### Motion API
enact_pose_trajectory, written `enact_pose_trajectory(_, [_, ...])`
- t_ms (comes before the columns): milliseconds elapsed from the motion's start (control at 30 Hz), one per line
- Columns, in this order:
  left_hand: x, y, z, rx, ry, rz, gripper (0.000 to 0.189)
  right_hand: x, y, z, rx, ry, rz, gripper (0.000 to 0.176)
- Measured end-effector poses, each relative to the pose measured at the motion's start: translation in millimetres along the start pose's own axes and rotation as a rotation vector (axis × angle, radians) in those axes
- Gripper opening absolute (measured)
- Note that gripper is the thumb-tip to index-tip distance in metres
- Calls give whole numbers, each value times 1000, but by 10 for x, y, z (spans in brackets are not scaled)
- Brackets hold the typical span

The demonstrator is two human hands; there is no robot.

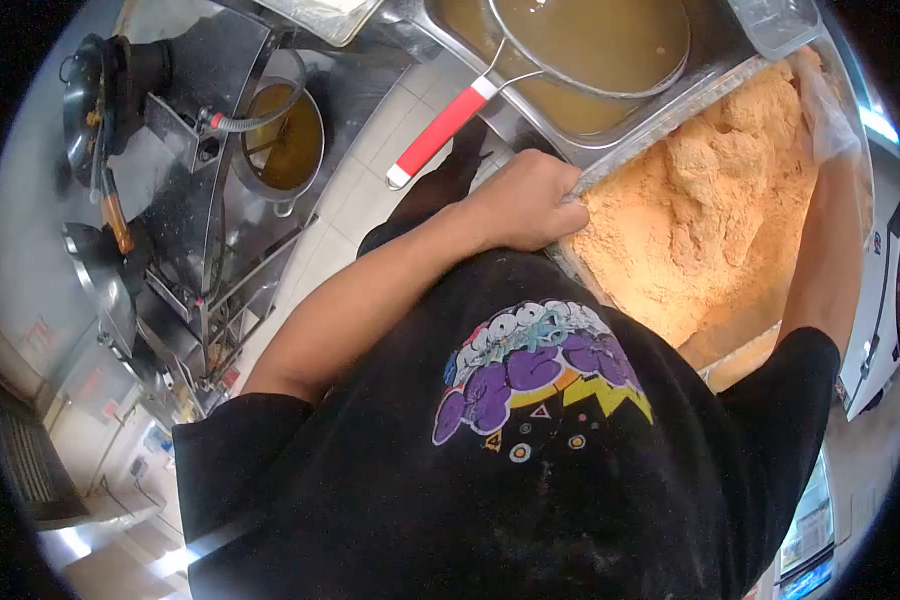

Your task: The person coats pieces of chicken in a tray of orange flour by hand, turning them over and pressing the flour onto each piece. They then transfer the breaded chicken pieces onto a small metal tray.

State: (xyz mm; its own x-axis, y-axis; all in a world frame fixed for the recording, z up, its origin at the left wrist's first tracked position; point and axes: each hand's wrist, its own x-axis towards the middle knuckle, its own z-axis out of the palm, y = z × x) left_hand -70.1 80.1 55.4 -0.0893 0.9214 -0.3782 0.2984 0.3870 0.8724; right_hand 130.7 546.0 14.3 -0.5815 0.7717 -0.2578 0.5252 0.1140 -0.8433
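Observation:
A long metal tray (610,168) heaped with orange, crumbly breading flour (710,210) stands in front of my black printed T-shirt. My bare left hand (525,205) is closed on the tray's near left rim. Wearing a clear plastic glove, my right hand (820,105) lies at the far right end of the tray, against the flour and the rim. The glove blurs its fingers, so its grip is not clear.
Beyond the tray sits a metal pan of brownish liquid (560,105), with a round strainer with a red handle (440,130) in it. A pot of brown liquid (285,140) stands at the left above a tiled floor. Dark stoves and woks (110,260) line the left side.

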Motion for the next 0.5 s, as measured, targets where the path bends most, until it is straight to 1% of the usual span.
enact_pose_trajectory(133, [-15,27,8,6,5,11,32,-220,-71,134,-37,-65,59,51])
enact_pose_trajectory(233, [-10,40,-4,-7,-3,27,33,-750,-268,306,-82,-133,120,55])
enact_pose_trajectory(267, [-2,44,1,-17,-32,51,33,-952,-391,355,-103,-171,146,56])
enact_pose_trajectory(333, [12,37,-5,-19,-16,68,33,-1398,-732,514,-181,-317,177,59])
enact_pose_trajectory(367, [24,25,-15,-30,-46,95,33,-1598,-896,627,-233,-376,173,60])
enact_pose_trajectory(400, [25,7,-15,-33,-44,90,33,-1816,-1088,758,-341,-494,124,64])
enact_pose_trajectory(467, [37,13,-35,-44,-55,94,34,-2345,-1326,1051,-531,-267,57,73])
enact_pose_trajectory(500, [51,11,-45,-61,-85,115,34,-2522,-1381,1229,-693,-205,124,79])
